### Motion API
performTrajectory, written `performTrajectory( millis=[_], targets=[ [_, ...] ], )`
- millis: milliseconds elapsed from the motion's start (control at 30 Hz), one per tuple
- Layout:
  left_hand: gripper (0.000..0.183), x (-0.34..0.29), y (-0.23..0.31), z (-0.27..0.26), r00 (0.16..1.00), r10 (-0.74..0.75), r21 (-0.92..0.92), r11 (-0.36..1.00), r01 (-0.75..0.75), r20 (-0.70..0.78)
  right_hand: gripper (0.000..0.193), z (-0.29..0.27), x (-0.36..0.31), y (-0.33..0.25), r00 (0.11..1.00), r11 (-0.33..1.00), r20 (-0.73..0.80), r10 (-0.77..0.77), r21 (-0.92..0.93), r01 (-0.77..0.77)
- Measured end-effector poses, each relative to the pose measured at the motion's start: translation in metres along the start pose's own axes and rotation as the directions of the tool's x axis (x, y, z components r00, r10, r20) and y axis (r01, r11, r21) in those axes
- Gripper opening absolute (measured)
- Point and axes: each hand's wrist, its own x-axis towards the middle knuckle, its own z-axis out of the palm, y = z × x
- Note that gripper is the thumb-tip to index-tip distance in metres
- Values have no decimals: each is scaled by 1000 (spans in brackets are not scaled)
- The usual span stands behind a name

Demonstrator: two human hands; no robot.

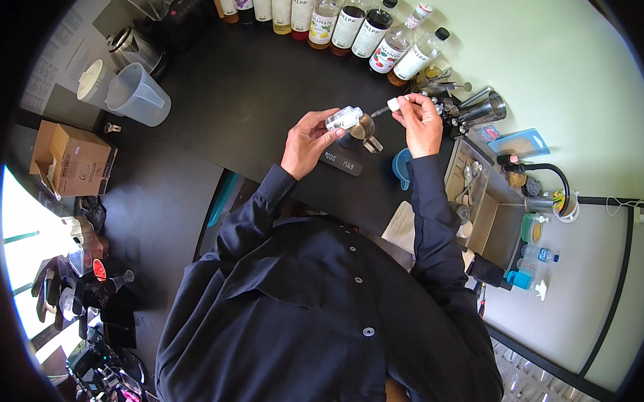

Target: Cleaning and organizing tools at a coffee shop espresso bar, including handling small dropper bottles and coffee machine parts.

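Note:
My left hand (305, 145) is closed around a small clear bottle (343, 118), which is tipped on its side over the counter. In the fingertips of my right hand (422, 128) is a dropper (393, 104) with a white top; its thin tube slants down to the left. Just under the dropper's tip, beside the bottle, stands a small metal cup (364, 126) with a handle. It appears to rest on a dark digital scale (343, 160) with a lit display. Whether any liquid is in the cup or bottle I cannot tell.
Several syrup bottles (349, 21) line the wall at the back. A blue cup (402, 168) sits near my right forearm, left of a steel sink (483, 221). Metal shakers (485, 107) stand at the right. A plastic pitcher (138, 95) and cardboard box (74, 158) are at the left.

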Motion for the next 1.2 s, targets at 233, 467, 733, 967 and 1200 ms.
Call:
performTrajectory(
  millis=[233, 467, 733, 967, 1200],
  targets=[
    [43, -2, -5, 6, 1000, -11, -22, 1000, 11, 8, 23, 6, -4, -29, 998, 990, 50, 28, 135, -35],
    [42, -2, 1, 10, 1000, 23, 20, 1000, -22, -8, 23, 17, -11, -24, 994, 992, 98, 47, 111, -58],
    [42, -2, 18, 10, 996, 84, 227, 970, -83, 5, 19, 29, -25, -14, 973, 987, 216, 75, 121, -103],
    [45, -6, 32, 8, 992, 126, 341, 932, -120, 4, 17, 25, -23, -19, 963, 986, 255, 91, 113, -123],
    [45, -9, 30, 8, 991, 130, 315, 942, -120, -11, 18, 29, -28, -23, 959, 989, 265, 104, 78, -128]
  ],
)
